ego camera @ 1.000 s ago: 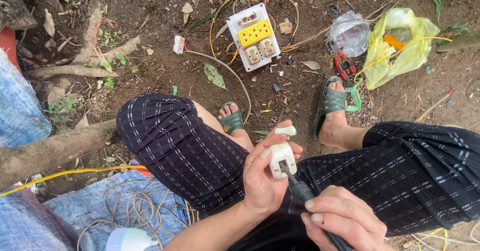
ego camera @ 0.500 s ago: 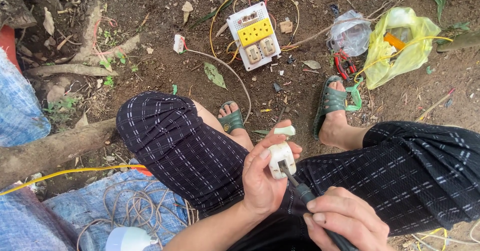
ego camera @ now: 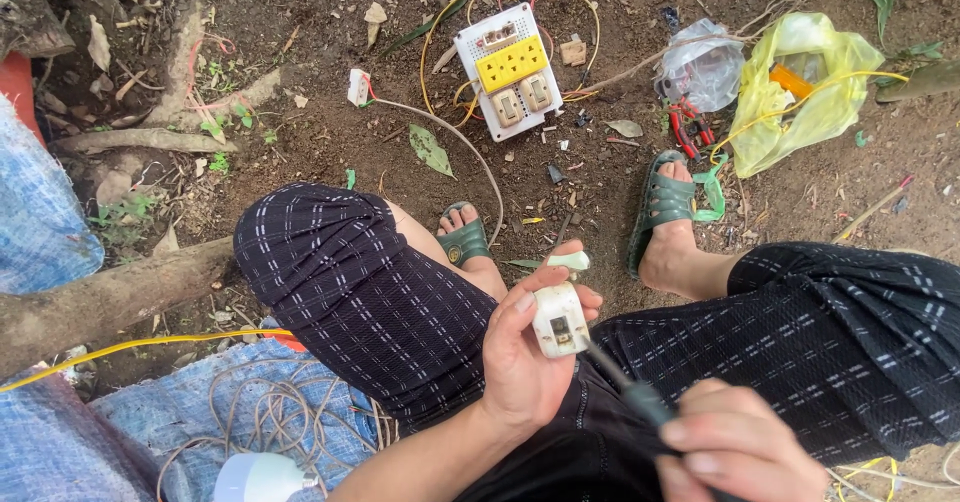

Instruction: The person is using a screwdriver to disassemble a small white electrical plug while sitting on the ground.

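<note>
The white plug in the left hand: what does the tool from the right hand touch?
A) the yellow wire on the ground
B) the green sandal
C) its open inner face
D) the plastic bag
C: the screwdriver in the right hand meets the open face of the white plug, which the left hand grips.

Two bags lie on the bare dirt at the upper right. A crumpled yellow plastic bag [ego camera: 800, 97] holds something orange, with a yellow wire running across it. Just to its left sits a smaller clear plastic bag [ego camera: 703, 62], bunched and shiny, its contents too blurred to tell. No labels, signs or screens are visible.
</note>
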